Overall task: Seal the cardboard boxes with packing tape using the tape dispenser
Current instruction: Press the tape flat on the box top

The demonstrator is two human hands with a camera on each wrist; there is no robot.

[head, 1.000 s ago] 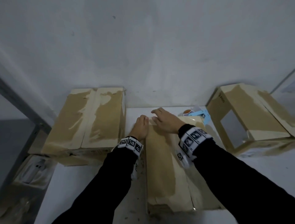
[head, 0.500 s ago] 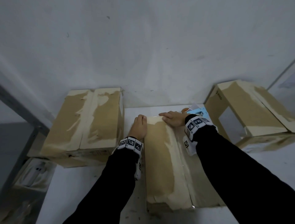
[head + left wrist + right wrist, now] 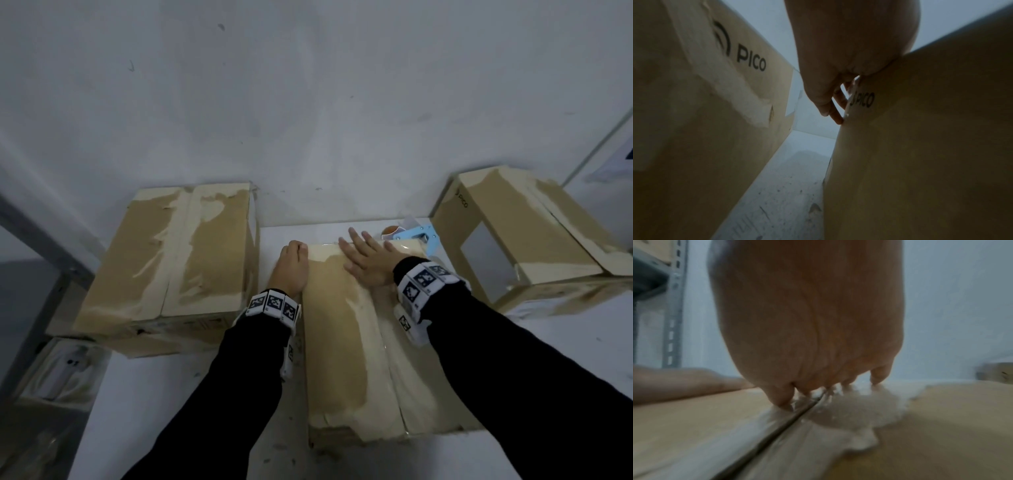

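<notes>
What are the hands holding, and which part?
Nothing is gripped. The left hand braces the middle box at its far left edge, fingers down the side; the right hand presses flat on top.

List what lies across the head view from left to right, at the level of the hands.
In order: left box → left hand → right hand → tape dispenser → right box. The middle box spans both hands, so it is left out.
</notes>
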